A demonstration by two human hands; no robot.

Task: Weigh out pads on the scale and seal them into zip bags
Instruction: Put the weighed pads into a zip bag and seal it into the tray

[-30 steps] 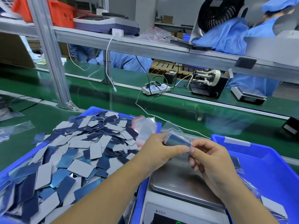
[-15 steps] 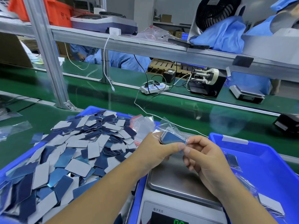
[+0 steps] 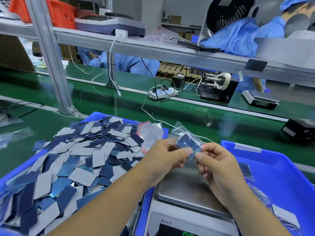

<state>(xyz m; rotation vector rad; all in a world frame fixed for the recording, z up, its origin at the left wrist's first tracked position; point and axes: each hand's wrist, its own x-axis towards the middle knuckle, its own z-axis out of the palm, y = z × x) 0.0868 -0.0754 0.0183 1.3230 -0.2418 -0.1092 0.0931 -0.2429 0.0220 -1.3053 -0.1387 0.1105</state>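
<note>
Scale (image 3: 187,189) pan bare at near edge, display digits cut off and unreadable, above it left hand (image 3: 163,160) and right hand (image 3: 216,166) both pinching a clear zip bag (image 3: 187,143) of dark pads, blue tray (image 3: 95,116) of loose pads (image 3: 81,159) left, empty bags (image 3: 150,132) behind, green conveyor (image 3: 204,116) beyond.

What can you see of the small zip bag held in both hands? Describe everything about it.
The zip bag is small, clear and crinkled plastic, holding a stack of dark blue pads. It is held above the scale's steel pan, tilted. The left hand and the right hand pinch its lower edge between thumb and fingers. Whether it is sealed cannot be told.
</note>
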